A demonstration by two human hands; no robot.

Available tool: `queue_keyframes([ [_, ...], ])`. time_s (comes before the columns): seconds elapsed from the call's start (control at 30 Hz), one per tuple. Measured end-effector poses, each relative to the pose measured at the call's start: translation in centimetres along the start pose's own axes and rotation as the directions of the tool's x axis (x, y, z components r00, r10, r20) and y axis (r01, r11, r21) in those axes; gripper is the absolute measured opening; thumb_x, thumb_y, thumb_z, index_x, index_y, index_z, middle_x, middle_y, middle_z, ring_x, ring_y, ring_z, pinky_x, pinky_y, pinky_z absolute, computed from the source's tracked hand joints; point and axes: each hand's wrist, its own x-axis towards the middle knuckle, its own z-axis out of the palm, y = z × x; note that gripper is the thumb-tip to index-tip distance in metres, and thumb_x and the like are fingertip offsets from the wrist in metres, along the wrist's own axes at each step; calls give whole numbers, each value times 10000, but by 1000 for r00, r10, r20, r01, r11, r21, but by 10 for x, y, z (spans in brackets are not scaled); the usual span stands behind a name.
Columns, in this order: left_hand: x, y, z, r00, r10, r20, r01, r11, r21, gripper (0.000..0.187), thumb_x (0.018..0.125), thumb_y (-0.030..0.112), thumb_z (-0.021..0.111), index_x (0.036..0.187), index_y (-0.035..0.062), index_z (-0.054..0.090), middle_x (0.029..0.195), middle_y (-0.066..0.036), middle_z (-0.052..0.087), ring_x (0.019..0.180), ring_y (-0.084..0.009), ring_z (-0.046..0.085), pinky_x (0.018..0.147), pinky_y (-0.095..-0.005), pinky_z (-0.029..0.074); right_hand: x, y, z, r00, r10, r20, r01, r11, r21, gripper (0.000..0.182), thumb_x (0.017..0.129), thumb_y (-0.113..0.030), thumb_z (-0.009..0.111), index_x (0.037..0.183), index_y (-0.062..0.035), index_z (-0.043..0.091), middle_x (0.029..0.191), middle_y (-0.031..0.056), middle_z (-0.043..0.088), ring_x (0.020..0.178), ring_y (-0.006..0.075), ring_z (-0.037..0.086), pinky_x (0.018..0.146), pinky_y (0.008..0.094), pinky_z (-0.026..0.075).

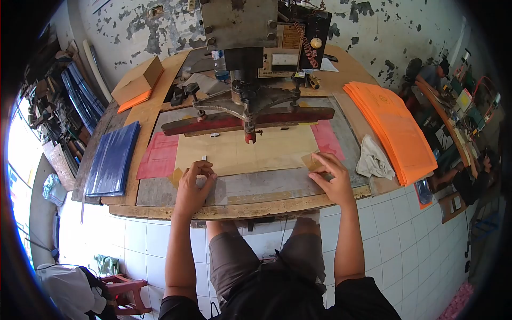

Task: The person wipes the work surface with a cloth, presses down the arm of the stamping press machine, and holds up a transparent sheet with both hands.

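Note:
My left hand (195, 185) is over the front left corner of a pale yellow sheet (250, 146), its fingers bent and the thumb a little apart from them. At the front right corner is my right hand (333, 177), with thumb and fingers spread. Near its fingertips sits a tan corner piece (309, 161); another tan corner piece (176, 176) shows beside the left hand. No held thing is visible in either hand. Pink sheets (158, 156) stick out from under the yellow one. Above hangs a press head with a red-edged bar (213, 124).
A stack of blue plastic covers (113, 160) lies at left, and orange folders (392, 130) at right beside a white cloth (374, 158). A cardboard box (137, 81) and a water bottle (220, 65) stand behind. Another person (429, 74) is at the far right.

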Motion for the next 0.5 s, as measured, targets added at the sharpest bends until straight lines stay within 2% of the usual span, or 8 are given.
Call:
queue_keyframes([
  [0.07,-1,-3,3,999,-38,-37,36,997,-73,246,1005,83,791,1204,29,657,999,-116,779,966,-276,765,942,-414,575,-1,1,0,1000,15,-1,-15,999,33,618,933,68,833,1522,-52,690,1463,150,686,996,198,832,909,317,630],
  [0.17,-1,0,1,997,-61,-37,60,998,-35,211,1028,102,786,1158,13,646,1004,-138,774,970,-290,768,874,-408,596,-2,0,0,998,55,0,-55,993,100,662,929,76,836,1553,-54,659,1489,148,681,1015,186,831,907,311,625],
  [0.37,0,2,1,998,-47,-44,48,998,28,176,1017,94,790,1111,13,666,994,-136,766,916,-298,746,851,-415,584,-2,-5,-2,998,65,2,-65,988,138,697,933,84,835,1581,-49,615,1485,142,691,1016,189,830,896,305,622],
  [0.5,0,0,1,999,-26,-47,29,998,59,162,1020,89,782,1107,14,668,989,-136,761,901,-303,735,840,-417,577,-3,8,-1,999,33,-3,-32,979,201,602,933,82,836,1502,-27,673,1472,142,697,1069,190,811,889,309,638],
])
